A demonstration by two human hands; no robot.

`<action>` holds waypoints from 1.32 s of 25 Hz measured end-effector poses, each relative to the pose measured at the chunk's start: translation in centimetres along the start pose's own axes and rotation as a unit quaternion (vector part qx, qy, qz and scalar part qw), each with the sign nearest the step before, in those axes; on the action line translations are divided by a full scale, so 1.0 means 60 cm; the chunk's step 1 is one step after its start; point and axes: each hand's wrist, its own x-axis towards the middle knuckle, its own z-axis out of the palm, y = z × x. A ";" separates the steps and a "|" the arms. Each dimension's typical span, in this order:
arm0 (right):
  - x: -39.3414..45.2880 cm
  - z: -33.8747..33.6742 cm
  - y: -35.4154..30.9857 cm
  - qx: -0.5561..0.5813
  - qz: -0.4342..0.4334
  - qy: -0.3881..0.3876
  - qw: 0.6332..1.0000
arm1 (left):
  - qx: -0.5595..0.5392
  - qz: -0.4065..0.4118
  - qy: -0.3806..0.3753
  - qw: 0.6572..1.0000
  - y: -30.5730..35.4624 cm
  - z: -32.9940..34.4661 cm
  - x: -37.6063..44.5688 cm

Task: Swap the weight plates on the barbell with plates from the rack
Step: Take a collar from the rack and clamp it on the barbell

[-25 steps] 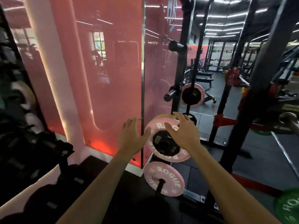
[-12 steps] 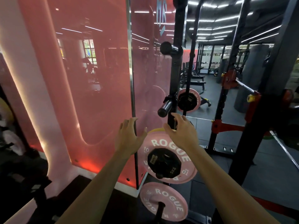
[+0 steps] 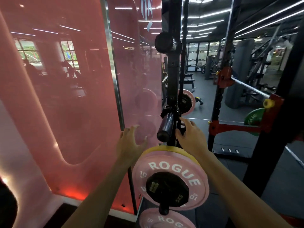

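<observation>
Pink mirror wall (image 3: 65,96) beside rack upright (image 3: 172,71)

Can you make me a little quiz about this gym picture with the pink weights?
1. True or false: the left hand is gripping the pink plate.
2. What word is printed in white on that pink plate?
A. ROGUE
B. POWER
C. TITAN
3. Fill in the blank: behind the pink plate sits a thin plate whose rim is ______.

Key:
1. False. The left hand is spread open in the air, beside the plate and a little above it.
2. A.
3. Yellow.
</observation>
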 end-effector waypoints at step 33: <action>0.054 0.068 -0.002 -0.131 0.023 0.031 0.991 | -0.155 0.207 -0.041 0.965 0.015 0.158 0.148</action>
